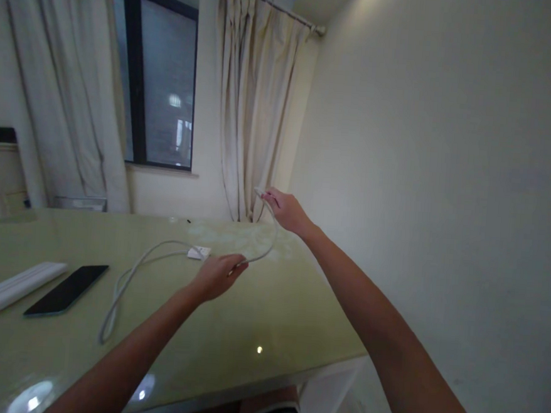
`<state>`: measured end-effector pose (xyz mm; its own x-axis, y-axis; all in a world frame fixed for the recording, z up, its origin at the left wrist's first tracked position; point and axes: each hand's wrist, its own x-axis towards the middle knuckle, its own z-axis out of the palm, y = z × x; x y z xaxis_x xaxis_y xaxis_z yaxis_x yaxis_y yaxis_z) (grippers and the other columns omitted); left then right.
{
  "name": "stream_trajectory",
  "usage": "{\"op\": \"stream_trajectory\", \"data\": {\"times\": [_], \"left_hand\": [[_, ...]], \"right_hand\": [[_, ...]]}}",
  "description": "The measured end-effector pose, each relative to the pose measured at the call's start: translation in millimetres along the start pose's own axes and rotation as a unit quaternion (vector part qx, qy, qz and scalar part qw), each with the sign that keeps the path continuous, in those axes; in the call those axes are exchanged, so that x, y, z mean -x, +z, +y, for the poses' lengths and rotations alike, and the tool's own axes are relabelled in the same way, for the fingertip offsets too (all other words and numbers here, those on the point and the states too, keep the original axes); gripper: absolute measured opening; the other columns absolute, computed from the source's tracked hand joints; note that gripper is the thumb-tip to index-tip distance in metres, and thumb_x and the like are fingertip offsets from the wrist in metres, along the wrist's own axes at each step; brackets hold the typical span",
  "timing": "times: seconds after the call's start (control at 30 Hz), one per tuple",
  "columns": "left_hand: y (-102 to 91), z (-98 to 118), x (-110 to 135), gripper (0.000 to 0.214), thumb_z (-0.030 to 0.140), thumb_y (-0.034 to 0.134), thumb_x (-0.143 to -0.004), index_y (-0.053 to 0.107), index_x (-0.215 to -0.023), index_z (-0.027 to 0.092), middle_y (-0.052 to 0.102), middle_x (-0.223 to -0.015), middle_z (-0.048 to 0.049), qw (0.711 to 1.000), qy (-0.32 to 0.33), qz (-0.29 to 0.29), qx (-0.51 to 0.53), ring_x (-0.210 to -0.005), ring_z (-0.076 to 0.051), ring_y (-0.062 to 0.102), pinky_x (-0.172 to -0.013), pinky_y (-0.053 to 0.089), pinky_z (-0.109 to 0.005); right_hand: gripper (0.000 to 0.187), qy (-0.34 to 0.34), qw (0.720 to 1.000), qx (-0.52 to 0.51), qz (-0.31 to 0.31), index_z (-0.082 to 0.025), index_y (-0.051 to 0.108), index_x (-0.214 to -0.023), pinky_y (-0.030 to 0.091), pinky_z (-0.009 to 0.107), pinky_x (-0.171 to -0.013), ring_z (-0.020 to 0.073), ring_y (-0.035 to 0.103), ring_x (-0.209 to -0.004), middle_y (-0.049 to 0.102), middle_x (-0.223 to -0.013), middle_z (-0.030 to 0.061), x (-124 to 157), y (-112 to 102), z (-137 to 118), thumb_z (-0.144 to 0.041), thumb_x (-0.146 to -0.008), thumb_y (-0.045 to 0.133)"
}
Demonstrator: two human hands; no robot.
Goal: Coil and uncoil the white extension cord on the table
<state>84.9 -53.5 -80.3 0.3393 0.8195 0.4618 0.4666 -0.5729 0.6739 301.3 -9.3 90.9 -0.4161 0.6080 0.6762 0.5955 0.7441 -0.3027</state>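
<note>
A white cable (pixel 132 274) runs in a loose loop over the table and up through both hands. My left hand (pixel 218 275) is closed around it, low over the table. Higher and farther right, my right hand (pixel 285 208) pinches the cable close to one end, and a short pale tip sticks out past the fingers. Between the hands the cable sags in a curve. Just behind my left hand lies a small white block (pixel 199 253), which looks like a plug or charger; the cable reaches it.
A glossy pale green table (pixel 291 314) spreads out before me. At the left lie a dark phone (pixel 66 290) and a long white power strip-like object (pixel 15 288). The table's right edge runs near a plain wall (pixel 438 167). Curtains (pixel 259 92) hang behind.
</note>
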Motion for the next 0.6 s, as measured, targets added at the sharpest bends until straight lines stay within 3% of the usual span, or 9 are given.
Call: {"op": "stream_trajectory", "data": {"times": [0.1,0.17,0.23,0.33,0.43,0.53,0.6], "left_hand": [[-37.1,28.9,-25.1,0.031,0.05,0.056,-0.1,0.073,-0.1,0.024,0.07,-0.098,-0.0079,0.993,0.094,0.025,-0.065,-0.091,-0.024,0.062,-0.085,0.042,-0.034],[-57.8,45.2,-44.5,0.034,0.049,0.052,-0.102,0.072,-0.098,0.022,0.07,-0.095,-0.0069,0.981,0.152,0.07,-0.099,-0.083,-0.021,0.061,-0.081,0.043,-0.033],[-75.2,53.3,-64.4,0.033,0.049,0.056,-0.1,0.069,-0.089,0.021,0.068,-0.086,-0.0046,0.979,0.159,0.086,-0.098,-0.078,-0.019,0.058,-0.077,0.042,-0.032],[-93.6,47.7,-90.4,0.034,0.053,0.065,-0.093,0.058,-0.082,0.022,0.058,-0.069,0.0014,0.981,0.112,0.138,-0.073,-0.066,-0.017,0.05,-0.065,0.037,-0.029],[-99.1,29.7,-103.2,0.047,0.062,0.076,-0.079,0.051,-0.083,0.023,0.052,-0.067,0.0048,0.981,0.034,0.19,-0.004,-0.063,-0.014,0.045,-0.06,0.033,-0.026],[-91.6,8.4,-94.1,0.058,0.077,0.068,-0.077,0.053,-0.082,0.022,0.052,-0.063,0.0043,0.988,-0.019,0.149,0.044,-0.057,-0.013,0.044,-0.055,0.032,-0.026],[-83.2,-6.9,-77.4,0.062,0.083,0.059,-0.079,0.054,-0.08,0.021,0.05,-0.057,0.0047,0.992,-0.043,0.103,0.05,-0.051,-0.012,0.043,-0.052,0.033,-0.026]], "right_hand": [[0.029,-0.011,0.997,0.0,-0.072,-0.019,0.07,-0.097,0.034,0.027,-0.072,0.0156,0.054,-0.073,0.063,-0.078,0.0003,1.8,18.2,5.2,-0.037,-0.108,0.05],[0.033,-0.008,0.992,-0.061,-0.114,-0.018,0.07,-0.096,0.037,0.026,-0.072,0.0153,0.055,-0.074,0.064,-0.076,0.0,0.2,29.2,7.9,-0.04,-0.108,0.048],[0.044,0.018,0.979,-0.134,-0.154,-0.016,0.07,-0.091,0.037,0.026,-0.068,0.0146,0.053,-0.067,0.061,-0.067,-0.0006,-2.2,36.9,10.1,-0.048,-0.108,0.044],[0.06,0.082,0.956,-0.213,-0.185,-0.016,0.068,-0.079,0.03,0.026,-0.057,0.0126,0.042,-0.053,0.049,-0.053,-0.0031,-6.0,44.2,9.8,-0.062,-0.106,0.041],[0.061,0.153,0.936,-0.28,-0.147,-0.018,0.059,-0.069,0.025,0.025,-0.051,0.0096,0.031,-0.05,0.036,-0.053,-0.0063,-9.8,51.3,4.5,-0.069,-0.101,0.05],[0.056,0.233,0.912,-0.321,-0.101,-0.022,0.047,-0.07,0.026,0.022,-0.048,0.0085,0.028,-0.049,0.032,-0.055,-0.008,-13.0,56.6,2.4,-0.067,-0.103,0.049],[0.052,0.27,0.904,-0.309,-0.119,-0.023,0.044,-0.071,0.025,0.021,-0.045,0.0082,0.026,-0.045,0.03,-0.053,-0.0093,-13.2,57.5,7.0,-0.063,-0.104,0.049]]}}
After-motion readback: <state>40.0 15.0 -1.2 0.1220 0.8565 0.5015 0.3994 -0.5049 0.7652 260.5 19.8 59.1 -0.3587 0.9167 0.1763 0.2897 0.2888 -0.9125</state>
